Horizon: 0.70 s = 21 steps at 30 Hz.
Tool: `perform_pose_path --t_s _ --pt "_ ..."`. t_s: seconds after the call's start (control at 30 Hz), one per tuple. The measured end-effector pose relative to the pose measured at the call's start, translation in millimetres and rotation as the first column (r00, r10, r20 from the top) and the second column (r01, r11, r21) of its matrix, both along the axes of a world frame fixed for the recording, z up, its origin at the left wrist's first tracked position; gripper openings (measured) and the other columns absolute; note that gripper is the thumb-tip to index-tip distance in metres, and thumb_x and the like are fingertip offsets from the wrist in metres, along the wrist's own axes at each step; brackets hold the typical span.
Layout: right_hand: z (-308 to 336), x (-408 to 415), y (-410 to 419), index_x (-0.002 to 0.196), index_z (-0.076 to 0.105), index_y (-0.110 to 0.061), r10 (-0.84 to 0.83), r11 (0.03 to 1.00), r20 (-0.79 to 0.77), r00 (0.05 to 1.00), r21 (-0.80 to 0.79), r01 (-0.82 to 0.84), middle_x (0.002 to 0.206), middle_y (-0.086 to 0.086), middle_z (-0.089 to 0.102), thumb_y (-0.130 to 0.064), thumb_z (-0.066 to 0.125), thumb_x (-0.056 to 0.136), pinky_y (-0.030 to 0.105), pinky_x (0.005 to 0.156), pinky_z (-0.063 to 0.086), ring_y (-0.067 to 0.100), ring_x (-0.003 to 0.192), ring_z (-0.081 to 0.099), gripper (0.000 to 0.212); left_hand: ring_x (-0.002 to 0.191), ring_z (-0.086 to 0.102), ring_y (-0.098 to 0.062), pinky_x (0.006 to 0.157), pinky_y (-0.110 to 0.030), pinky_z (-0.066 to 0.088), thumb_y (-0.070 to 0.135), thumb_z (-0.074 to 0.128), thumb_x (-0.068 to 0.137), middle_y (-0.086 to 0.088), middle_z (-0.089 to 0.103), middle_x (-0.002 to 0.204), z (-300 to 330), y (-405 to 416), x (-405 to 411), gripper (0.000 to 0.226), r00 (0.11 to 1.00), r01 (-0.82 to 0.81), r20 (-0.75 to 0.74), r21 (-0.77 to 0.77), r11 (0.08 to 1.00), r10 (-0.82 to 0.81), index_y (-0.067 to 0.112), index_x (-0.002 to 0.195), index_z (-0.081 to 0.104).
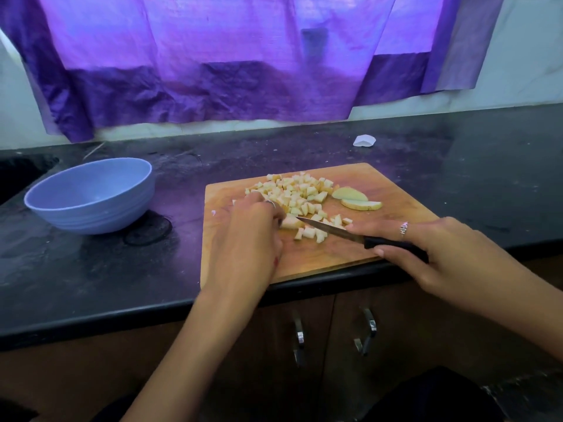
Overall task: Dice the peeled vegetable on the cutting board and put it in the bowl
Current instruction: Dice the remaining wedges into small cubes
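A wooden cutting board (335,263) lies on the dark counter. Several pale diced cubes (297,191) are heaped at its far middle, with a few more (313,233) near the blade. Two uncut slices (355,199) lie to the right of the heap. My left hand (253,229) holds a small vegetable piece (291,222) down with curled fingers. My right hand (432,248) grips a black-handled knife (365,239), forefinger along its back, blade tip at that piece. The blue bowl (91,197) stands to the left of the board; nothing shows inside it.
A white scrap (364,140) lies on the counter (91,269) behind the board. A purple curtain (228,71) hangs over the back wall. Cabinet doors with metal handles (367,330) are below the counter edge. A dark sink opening (18,175) sits at far left.
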State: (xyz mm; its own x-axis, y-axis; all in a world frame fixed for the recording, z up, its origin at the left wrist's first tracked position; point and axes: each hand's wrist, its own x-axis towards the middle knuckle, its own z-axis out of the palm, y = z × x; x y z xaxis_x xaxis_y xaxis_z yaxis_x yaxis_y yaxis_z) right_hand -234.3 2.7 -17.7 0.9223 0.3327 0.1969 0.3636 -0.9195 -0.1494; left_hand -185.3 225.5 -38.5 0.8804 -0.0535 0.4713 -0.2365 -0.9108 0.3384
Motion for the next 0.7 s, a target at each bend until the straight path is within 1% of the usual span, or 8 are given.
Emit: perform_pose_path --t_s 0.07,0.17,0.23,0.33,0.4,0.53,0.6,0.7 --pt "0 -7 2 0.122 0.037 -0.07 0.029 0.999 -0.003 1.0 0.033 -0.028 0.1 -0.025 0.066 -0.065 0.017 0.079 0.027 0.064 0.047 -0.008 0.071 0.049 0.048 0.094 0.053 -0.014 0.075 -0.03 0.043 0.01 0.057 0.091 0.005 0.058 0.106 5 10 8 0.024 1.0 0.017 0.011 0.015 1.0 -0.017 0.023 0.106 0.069" --pt "0 -12 13 0.125 0.031 -0.072 0.085 0.996 -0.017 0.996 -0.005 -0.085 0.108 -0.03 0.063 -0.063 0.018 0.083 0.024 0.072 0.049 -0.003 0.094 0.057 0.044 0.102 0.054 -0.015 0.083 -0.033 0.048 0.018 0.059 0.091 0.006 0.061 0.112 11 19 19 0.022 0.987 0.149 -0.078 0.126 0.981 -0.14 0.024 0.109 0.069" --pt "-4 -7 17 0.127 0.026 -0.07 0.098 0.994 -0.003 0.995 -0.043 -0.098 0.109 -0.026 0.064 -0.059 0.016 0.085 0.027 0.073 0.05 0.003 0.098 0.059 0.045 0.106 0.056 -0.019 0.086 -0.038 0.05 0.024 0.06 0.09 0.005 0.062 0.114 12 20 22 0.025 0.971 0.214 -0.151 0.196 0.957 -0.186 0.024 0.114 0.068" --pt "-7 3 11 0.128 0.017 -0.072 0.074 0.99 0.073 0.995 -0.123 -0.065 0.104 -0.019 0.065 -0.059 0.011 0.086 0.026 0.065 0.048 0.008 0.092 0.06 0.044 0.106 0.055 -0.02 0.088 -0.039 0.049 0.029 0.058 0.092 0.004 0.061 0.114 12 20 21 0.028 0.965 0.243 -0.159 0.238 0.94 -0.209 0.021 0.117 0.066" --pt "-4 7 4 0.127 0.018 -0.073 0.033 0.986 0.088 0.996 -0.166 -0.018 0.108 -0.022 0.061 -0.058 0.015 0.091 0.018 0.055 0.037 0.007 0.095 0.059 0.04 0.107 0.053 -0.019 0.088 -0.035 0.046 0.029 0.055 0.093 0.004 0.059 0.114 13 20 18 0.028 0.969 0.237 -0.14 0.273 0.932 -0.206 0.021 0.118 0.064" --pt "0 11 -7 0.123 0.016 -0.077 -0.046 0.979 0.093 0.995 -0.193 0.063 0.12 -0.023 0.056 -0.055 0.022 0.095 0.026 0.063 0.036 0.015 0.107 0.057 0.036 0.105 0.051 -0.02 0.087 -0.036 0.045 0.03 0.054 0.094 0.003 0.058 0.111 12 23 11 0.027 0.975 0.216 -0.112 0.278 0.936 -0.192 0.02 0.117 0.065" --pt "-1 13 -9 0.122 0.019 -0.077 -0.052 0.987 0.074 0.996 -0.151 0.063 0.112 -0.022 0.058 -0.054 0.026 0.094 0.029 0.064 0.037 0.016 0.103 0.058 0.037 0.106 0.049 -0.02 0.088 -0.037 0.045 0.032 0.054 0.094 0.003 0.058 0.11 10 26 5 0.027 0.976 0.203 -0.129 0.27 0.941 -0.174 0.021 0.116 0.065" --pt "-4 13 -5 0.129 0.034 -0.065 0.01 0.999 -0.001 1.0 0.035 -0.01 0.084 -0.022 0.057 -0.049 0.035 0.091 0.03 0.063 0.042 0.003 0.077 0.053 0.041 0.109 0.049 -0.019 0.096 -0.037 0.042 0.036 0.053 0.095 0.004 0.056 0.114 8 29 -5 0.029 0.981 0.165 -0.138 0.232 0.959 -0.135 0.022 0.118 0.064"
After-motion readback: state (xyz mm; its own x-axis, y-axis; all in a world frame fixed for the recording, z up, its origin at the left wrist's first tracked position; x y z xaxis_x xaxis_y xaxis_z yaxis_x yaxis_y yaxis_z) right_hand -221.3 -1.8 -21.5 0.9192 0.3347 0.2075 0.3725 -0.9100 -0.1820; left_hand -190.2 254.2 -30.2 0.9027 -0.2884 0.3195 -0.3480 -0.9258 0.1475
